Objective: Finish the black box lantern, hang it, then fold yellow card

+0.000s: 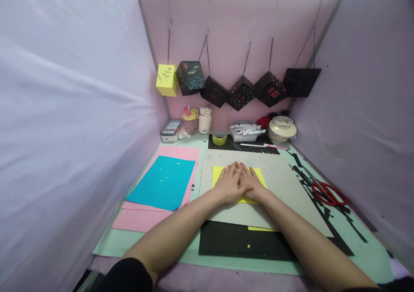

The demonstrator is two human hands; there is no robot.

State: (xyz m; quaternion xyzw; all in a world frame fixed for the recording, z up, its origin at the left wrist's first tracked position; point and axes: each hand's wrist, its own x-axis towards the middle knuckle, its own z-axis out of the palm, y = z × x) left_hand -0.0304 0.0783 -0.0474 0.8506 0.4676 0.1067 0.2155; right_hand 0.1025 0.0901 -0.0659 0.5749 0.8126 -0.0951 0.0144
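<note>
A square of yellow paper (217,175) lies on the pale grey board (284,184) in front of me. Both hands press down flat on it. My left hand (231,185) has its fingers stretched forward and laps partly over the other hand. My right hand (251,182) lies against it on the right, its fingers straight and its palm down. The middle of the yellow paper is hidden under the hands. Beneath the grey board show black paper (239,242) and a thin yellow strip (262,229).
Blue (164,182) and pink sheets lie left. Red-handled scissors (329,193) and black paper scraps (312,193) lie right. Yellow tape (219,138), a box of pens (247,131) and a cream pot (282,130) stand behind. Decorated paper boxes (242,92) hang above.
</note>
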